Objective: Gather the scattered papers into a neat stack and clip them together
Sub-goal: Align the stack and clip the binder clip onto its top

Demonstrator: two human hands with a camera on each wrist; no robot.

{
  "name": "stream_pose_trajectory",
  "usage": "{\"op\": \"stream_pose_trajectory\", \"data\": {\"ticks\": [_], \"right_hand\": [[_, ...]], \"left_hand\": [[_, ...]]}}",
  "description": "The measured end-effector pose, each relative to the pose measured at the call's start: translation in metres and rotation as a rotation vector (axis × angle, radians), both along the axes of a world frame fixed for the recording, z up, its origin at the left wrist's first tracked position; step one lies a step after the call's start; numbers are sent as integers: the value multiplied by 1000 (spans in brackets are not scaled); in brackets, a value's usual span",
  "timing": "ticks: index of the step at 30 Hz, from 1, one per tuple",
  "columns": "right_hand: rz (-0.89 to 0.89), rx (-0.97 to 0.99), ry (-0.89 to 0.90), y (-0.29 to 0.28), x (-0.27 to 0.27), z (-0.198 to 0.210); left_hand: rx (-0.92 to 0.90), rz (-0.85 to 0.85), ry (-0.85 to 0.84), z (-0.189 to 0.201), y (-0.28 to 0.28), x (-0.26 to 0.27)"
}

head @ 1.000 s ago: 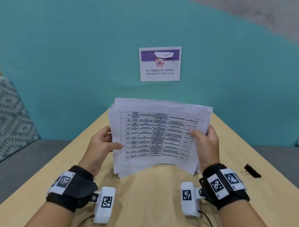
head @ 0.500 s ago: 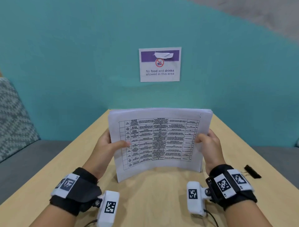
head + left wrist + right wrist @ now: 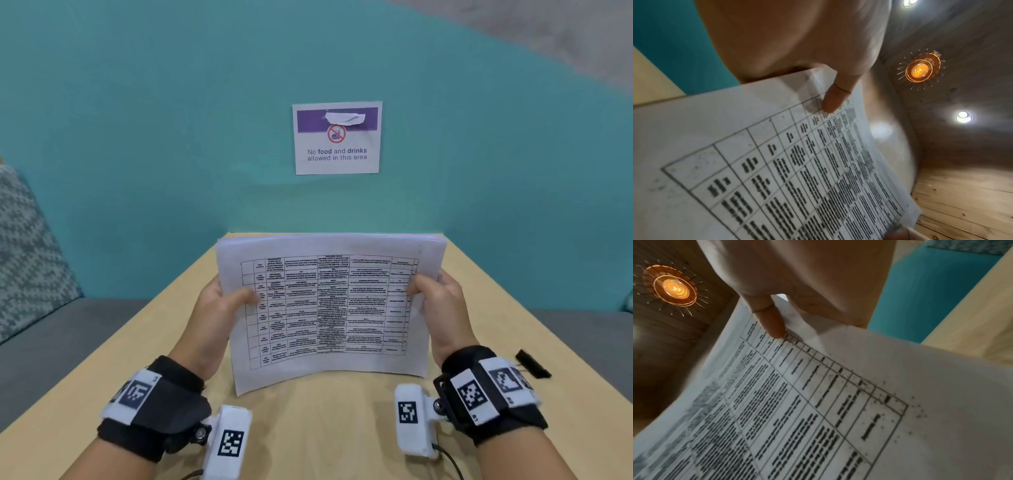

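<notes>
As it seems to need squaring, left hand (image 3: 219, 310) and right hand (image 3: 443, 305) pinch the paper stack (image 3: 329, 308) upright on the table (image 3: 308, 431).

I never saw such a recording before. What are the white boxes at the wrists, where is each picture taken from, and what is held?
No machine here: a person works with bare hands. The wide picture comes from a camera on the person's head, looking down at a wooden table. The white boxes are the left wrist camera and right wrist camera; they give the other two pictures, looking up along each hand, so a ceiling lamp shows. The left hand and the right hand each grip one side of a stack of printed papers, thumbs on the front sheet. A black binder clip lies on the table at right. A sign hangs on the wall.
</notes>
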State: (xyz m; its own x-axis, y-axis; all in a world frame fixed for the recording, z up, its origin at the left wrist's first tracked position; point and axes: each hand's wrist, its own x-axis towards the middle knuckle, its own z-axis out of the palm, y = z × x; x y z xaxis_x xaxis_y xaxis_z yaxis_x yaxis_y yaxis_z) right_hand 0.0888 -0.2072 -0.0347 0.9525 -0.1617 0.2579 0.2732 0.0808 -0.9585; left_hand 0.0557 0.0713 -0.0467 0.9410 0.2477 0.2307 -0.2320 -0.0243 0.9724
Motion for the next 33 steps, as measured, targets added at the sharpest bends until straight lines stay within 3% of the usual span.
{"op": "stream_pose_trajectory", "data": {"ticks": [4,11,19,26,33], "right_hand": [[-15,-26,-44,6,-3,6],[-21,34,-4,2,-3,6],[-8,5,-5,6,-4,9],[81,27,113,1,0,-3],[85,111,116,-3,6,-2]], "left_hand": [[31,67,-45,4,-4,0],[-28,52,-42,4,5,-1],[43,65,-41,5,-4,0],[5,46,104,-6,0,3],[-93,161,103,-4,13,9]]}}
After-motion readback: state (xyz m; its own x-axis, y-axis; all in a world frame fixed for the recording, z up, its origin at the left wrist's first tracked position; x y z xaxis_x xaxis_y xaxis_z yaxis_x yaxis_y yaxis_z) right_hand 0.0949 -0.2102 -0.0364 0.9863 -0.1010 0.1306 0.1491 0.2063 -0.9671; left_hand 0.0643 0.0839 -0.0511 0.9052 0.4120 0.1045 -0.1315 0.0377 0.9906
